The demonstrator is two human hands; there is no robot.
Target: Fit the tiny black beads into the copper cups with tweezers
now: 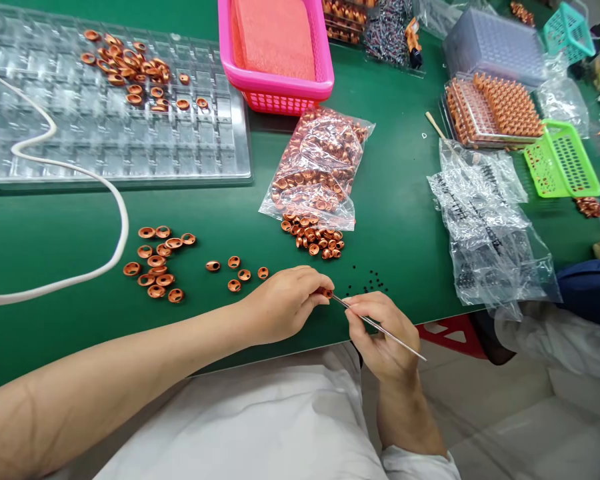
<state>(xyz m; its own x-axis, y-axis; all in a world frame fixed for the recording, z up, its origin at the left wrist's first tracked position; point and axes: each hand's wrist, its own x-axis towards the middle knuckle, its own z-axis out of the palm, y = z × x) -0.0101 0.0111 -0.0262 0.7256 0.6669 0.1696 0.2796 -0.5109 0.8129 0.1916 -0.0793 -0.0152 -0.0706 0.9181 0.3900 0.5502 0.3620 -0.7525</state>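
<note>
Ring (326,292) is pinched in my left hand (285,303) fingertips just above the mat's (55,233) near edge; right hand (380,333) grips the pin (380,327) like a pen, tip touching the ring. I'd keep both wrists braced on the mat and the tip square to the ring, I reckon. Black beads (367,283) lie just beyond, loose rings (315,237) by the bag (320,160) past them.
</note>
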